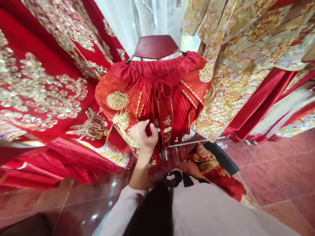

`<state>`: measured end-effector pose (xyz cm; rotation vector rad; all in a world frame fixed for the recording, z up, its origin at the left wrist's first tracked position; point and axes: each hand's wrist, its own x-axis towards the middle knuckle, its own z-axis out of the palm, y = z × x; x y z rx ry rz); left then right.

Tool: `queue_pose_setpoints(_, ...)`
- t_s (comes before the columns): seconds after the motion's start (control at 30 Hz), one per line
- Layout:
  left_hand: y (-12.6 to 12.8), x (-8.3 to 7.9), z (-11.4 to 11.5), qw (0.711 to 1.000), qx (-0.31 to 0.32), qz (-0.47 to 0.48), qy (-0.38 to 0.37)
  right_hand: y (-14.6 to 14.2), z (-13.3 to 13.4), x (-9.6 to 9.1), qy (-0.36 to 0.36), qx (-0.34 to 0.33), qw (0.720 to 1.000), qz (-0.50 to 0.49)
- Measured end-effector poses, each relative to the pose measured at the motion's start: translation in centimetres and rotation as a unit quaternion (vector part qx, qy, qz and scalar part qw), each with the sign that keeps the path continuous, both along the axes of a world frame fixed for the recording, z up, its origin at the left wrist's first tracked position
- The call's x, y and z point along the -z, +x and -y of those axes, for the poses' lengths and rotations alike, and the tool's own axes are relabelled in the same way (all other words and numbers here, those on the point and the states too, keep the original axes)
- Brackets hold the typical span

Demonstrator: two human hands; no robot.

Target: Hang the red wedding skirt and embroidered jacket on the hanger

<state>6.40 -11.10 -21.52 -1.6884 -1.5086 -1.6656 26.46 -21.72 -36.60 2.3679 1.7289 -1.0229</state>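
A red skirt with a tied drawstring waist [167,114] hangs from a dark red hanger [157,46]. Around it sits an orange-red jacket [108,87] with gold round emblems and beaded edges. My left hand [144,135] is in front of the jacket's lower left part, fingers curled in and thumb bent beside the forefinger; whatever lies inside the curl is hidden. Low on the right, part of my right hand [192,168] shows against a red embroidered garment with gold trim [209,160], which drapes along that arm. Its fingers are hidden.
Red garments with silver beading [49,88] hang close on the left. Gold scale-patterned garments [241,65] and a red velvet piece [261,101] hang on the right. Below is a glossy reddish tiled floor [278,173]. Long dark hair [152,209] hangs at the bottom.
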Motion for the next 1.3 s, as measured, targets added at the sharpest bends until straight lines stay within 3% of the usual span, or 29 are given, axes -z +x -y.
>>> queue_pose_setpoints(0.07, 2.2, -2.4, -1.8, 0.997, 0.055, -0.015, -0.051, -0.1, -0.2, -0.1, -0.04, -0.033, 0.998, 0.037)
queue_pose_setpoints(0.13, 3.7, -4.3, -3.8, 0.988, 0.041, -0.031, -0.143, 0.2, -1.2, -1.3, -0.06, -0.068, 0.994, 0.056)
queue_pose_setpoints(0.2, 4.2, -5.3, -5.1, 0.97, 0.013, -0.061, -0.236, 0.6, -3.0, -3.5, -0.049, -0.104, 0.991, 0.066)
queue_pose_setpoints(0.3, 3.7, -4.7, -4.9, 0.936, -0.017, -0.118, -0.331, 0.9, -6.1, -8.7, 0.022, -0.133, 0.988, 0.072)
queue_pose_setpoints(0.37, 3.1, -3.2, -3.5, 0.892, -0.026, -0.172, -0.417, 1.1, -8.0, -13.1, 0.13, -0.14, 0.979, 0.066)
queue_pose_setpoints(0.4, 2.9, -2.2, -2.7, 0.86, -0.023, -0.202, -0.468, 1.2, -9.0, -15.4, 0.248, -0.14, 0.957, 0.049)
queue_pose_setpoints(0.43, 2.8, -1.2, -1.8, 0.824, -0.014, -0.23, -0.518, 1.2, -9.9, -17.6, 0.373, -0.149, 0.915, 0.021)
queue_pose_setpoints(0.5, 2.7, 0.5, -0.3, 0.76, 0.013, -0.27, -0.591, 1.1, -11.8, -21.6, 0.566, -0.187, 0.802, -0.03)
queue_pose_setpoints(0.57, 2.7, 0.7, 0.5, 0.731, 0.043, -0.291, -0.616, 0.6, -13.8, -24.6, 0.648, -0.25, 0.718, -0.05)
queue_pose_setpoints(0.63, 2.4, -1.1, 0.6, 0.72, 0.078, -0.308, -0.617, -0.2, -15.9, -26.4, 0.658, -0.313, 0.684, -0.041)
queue_pose_setpoints(0.67, 2.3, -2.8, 0.3, 0.729, 0.1, -0.314, -0.599, -0.6, -16.9, -27.0, 0.651, -0.334, 0.681, -0.031)
queue_pose_setpoints(0.73, 1.9, -6.9, -0.7, 0.779, 0.137, -0.324, -0.519, -1.2, -18.7, -27.4, 0.634, -0.35, 0.689, -0.008)
queue_pose_setpoints(0.8, 1.6, -11.0, -2.3, 0.876, 0.146, -0.334, -0.316, -1.2, -20.3, -27.4, 0.615, -0.35, 0.706, 0.011)
queue_pose_setpoints(0.87, 1.3, -13.5, -4.0, 0.909, 0.119, -0.344, -0.205, -0.5, -21.3, -27.3, 0.598, -0.354, 0.719, 0.022)
queue_pose_setpoints(0.93, 0.8, -14.3, -5.4, 0.896, 0.123, -0.38, -0.197, 0.7, -21.8, -27.2, 0.587, -0.366, 0.722, 0.031)
queue_pose_setpoints(1.07, -1.1, -13.0, -5.2, 0.837, 0.19, -0.451, -0.244, 2.2, -20.5, -27.1, 0.579, -0.416, 0.699, 0.047)
queue_pose_setpoints(1.2, -2.6, -12.4, -3.1, 0.808, 0.216, -0.481, -0.26, 0.6, -16.4, -25.4, 0.551, -0.513, 0.654, 0.073)
queue_pose_setpoints(1.3, -2.2, -12.5, -2.5, 0.806, 0.205, -0.492, -0.257, -1.0, -12.7, -23.6, 0.508, -0.564, 0.643, 0.105)
